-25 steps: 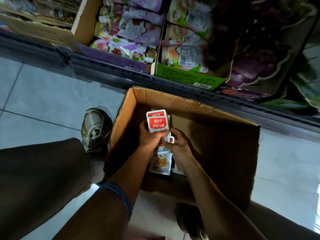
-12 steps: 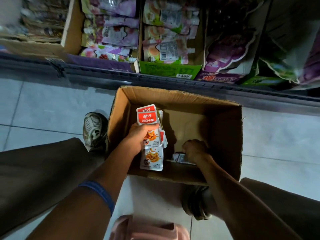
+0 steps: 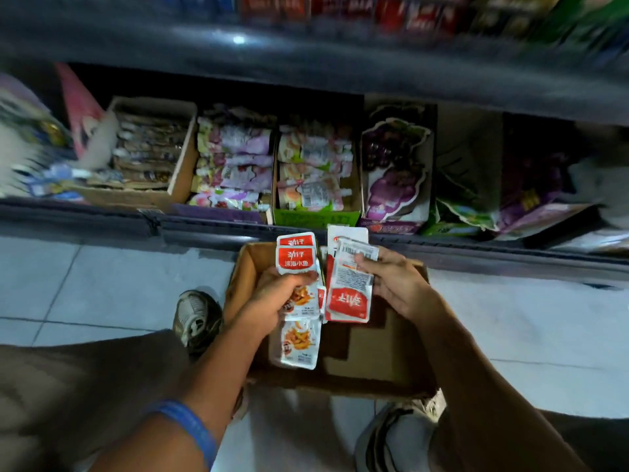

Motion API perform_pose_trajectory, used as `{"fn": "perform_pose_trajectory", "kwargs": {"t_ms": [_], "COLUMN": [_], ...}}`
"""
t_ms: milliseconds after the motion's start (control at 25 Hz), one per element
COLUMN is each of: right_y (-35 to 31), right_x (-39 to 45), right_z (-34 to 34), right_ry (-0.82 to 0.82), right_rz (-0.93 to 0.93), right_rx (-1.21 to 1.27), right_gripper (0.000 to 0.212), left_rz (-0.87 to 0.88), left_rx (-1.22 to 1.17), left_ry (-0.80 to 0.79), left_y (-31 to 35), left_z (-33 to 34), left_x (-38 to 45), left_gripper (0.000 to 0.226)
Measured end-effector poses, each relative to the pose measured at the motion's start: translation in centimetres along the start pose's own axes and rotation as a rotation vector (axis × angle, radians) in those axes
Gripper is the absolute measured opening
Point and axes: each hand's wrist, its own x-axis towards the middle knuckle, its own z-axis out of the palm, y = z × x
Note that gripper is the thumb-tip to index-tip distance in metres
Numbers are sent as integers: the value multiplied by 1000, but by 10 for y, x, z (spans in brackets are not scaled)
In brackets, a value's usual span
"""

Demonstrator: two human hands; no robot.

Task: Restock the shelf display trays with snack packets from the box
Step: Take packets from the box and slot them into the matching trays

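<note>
While hovering above the box, both hands' fingers pinch snack packets.

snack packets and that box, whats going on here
A person crouched at a low shop shelf is restocking it. Their left hand grips a stack of red and white snack packets, and their right hand holds a few more packets, back sides showing. Both bundles are held above the open cardboard box on the floor. The display trays on the shelf behind it hold other snacks; none of the held packets has reached a tray yet.
</note>
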Motion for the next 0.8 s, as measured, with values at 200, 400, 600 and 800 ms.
{"fn": "perform_pose_trajectory", "kwargs": {"t_ms": [200,400,600,800], "right_y": [-75,-139,-185,-195], "right_x": [-46,-85,-112,-129], "right_z": [43,85,121,121], "right_ry": [202,263,196,-29], "right_rz": [-257,-493,-454,-519], "right_rx": [-30,-96,-89,-167], "right_gripper": [13,13,27,34], "left_rz": [206,336,431,504], "left_rx": [-106,-85,-160,-151], "left_ry": [-141,-171,-56,-38], "left_y": [82,149,195,222], "left_z": [14,7,-3,-11], "left_x": [-57,-114,-150,-161], "left_gripper": [15,24,22,35]}}
